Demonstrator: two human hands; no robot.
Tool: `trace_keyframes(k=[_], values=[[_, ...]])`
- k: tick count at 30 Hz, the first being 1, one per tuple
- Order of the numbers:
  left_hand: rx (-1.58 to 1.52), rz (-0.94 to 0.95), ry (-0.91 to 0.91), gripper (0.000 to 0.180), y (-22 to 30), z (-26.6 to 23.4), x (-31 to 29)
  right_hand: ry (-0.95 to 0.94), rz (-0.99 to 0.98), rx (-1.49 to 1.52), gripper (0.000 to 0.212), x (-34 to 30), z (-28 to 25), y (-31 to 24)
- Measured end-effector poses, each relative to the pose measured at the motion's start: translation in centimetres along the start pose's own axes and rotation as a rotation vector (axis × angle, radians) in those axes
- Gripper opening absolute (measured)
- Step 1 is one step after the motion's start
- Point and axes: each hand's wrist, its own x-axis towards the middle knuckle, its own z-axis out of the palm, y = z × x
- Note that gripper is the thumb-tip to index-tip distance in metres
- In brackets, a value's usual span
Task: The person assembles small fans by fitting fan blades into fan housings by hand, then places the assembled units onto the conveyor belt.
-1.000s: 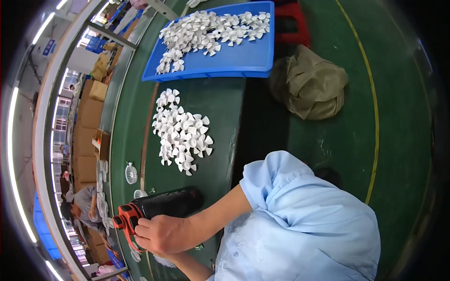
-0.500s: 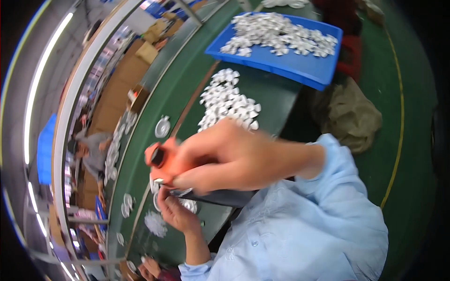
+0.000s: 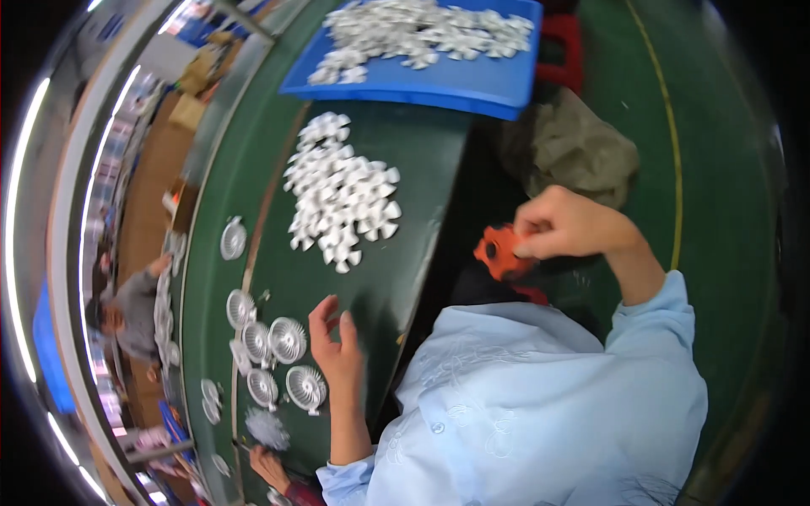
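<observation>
My right hand [image 3: 574, 223] is out past the bench's near edge, above the floor side. Its fingers pinch an orange object [image 3: 503, 251] with a dark round part; its exact kind does not show. Over the green bench, my left hand [image 3: 339, 346] is raised with thumb and fingers apart, holding nothing. Closest to it are several white round fan grilles [image 3: 288, 340], lying in a loose group just to its left. A heap of small white fan blades [image 3: 342, 194] lies beyond that hand.
A blue tray [image 3: 413, 88] of white fan blades stands at the bench's far end. An olive cloth bundle [image 3: 582, 148] sits beside a red stool [image 3: 561, 51]. Clear small parts [image 3: 267, 428] are heaped near a co-worker's hand [image 3: 268, 468]. Another person [image 3: 135, 312] works across the bench.
My right hand has swung right with the orange object, away from the bench and my left hand. My left hand's fingers have spread off the work. The view has shifted.
</observation>
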Motion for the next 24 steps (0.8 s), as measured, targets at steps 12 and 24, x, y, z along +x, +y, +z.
trace_keyframes(k=[12,24], values=[[0.604,0.39,-0.214,0.043,-3.0,5.8,2.7,0.513,0.557,0.346,0.01,20.1,9.3,33.5],[0.586,0.103,-0.311,0.054,-2.7,5.0,3.6,0.113,-0.425,0.435,0.028,54.2,23.7,30.0]])
